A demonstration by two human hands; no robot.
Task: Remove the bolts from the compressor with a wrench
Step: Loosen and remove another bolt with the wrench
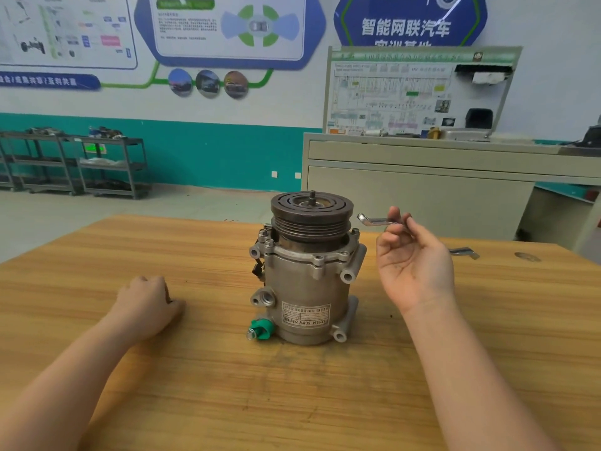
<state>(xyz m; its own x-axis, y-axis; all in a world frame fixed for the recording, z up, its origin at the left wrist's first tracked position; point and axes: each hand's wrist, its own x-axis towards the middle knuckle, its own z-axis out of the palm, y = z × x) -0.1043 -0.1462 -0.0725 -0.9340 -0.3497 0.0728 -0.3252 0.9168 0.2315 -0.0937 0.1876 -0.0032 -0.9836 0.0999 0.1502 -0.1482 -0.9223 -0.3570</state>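
compressor (307, 275) upright mid-bench (130, 369), pulley up, bolts (318, 259) seated in flange. right hand (414, 258) raised beside it, palm up, grip pinching wrench (374, 220) near pulley. left hand (148, 305) curled on bench, holding nothing visible. second wrench (465, 252) behind right hand. cabinet, carts, posters behind.

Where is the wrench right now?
In the head view the wrench is held up in the right hand, just right of the compressor pulley, above the table.
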